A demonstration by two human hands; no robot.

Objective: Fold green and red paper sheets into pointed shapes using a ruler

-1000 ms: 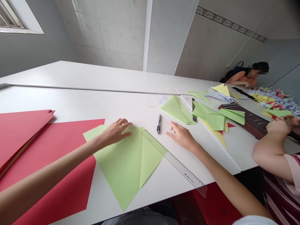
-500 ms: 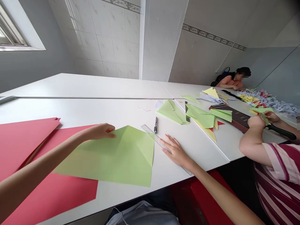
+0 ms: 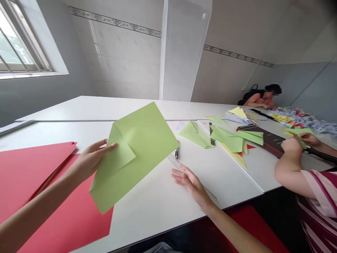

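Between the thumb and fingers of my left hand (image 3: 97,154) is a sheet of green paper (image 3: 142,144), pinched at its left edge and lifted off the table. The sheet is tilted, with creases and a folded flap facing me. My right hand (image 3: 192,184) hovers open, its fingers apart and slightly blurred, just over a clear ruler (image 3: 210,194). Beyond those fingers lies a black pen (image 3: 177,151), partly covered by the sheet's right corner. Large red paper sheets (image 3: 86,211) lie beneath my left forearm.
Folded green papers (image 3: 197,135) and yellow pieces lie right of centre, beside a dark brown paper cutter (image 3: 273,142). A co-worker's arm (image 3: 289,161) reaches in at the right. Shredded paper (image 3: 310,123) is heaped farther back, near another person (image 3: 259,100).
My left hand has raised the green sheet from the table and turned it over, showing the flap. My right hand has come up off the ruler. The view has tilted upward.
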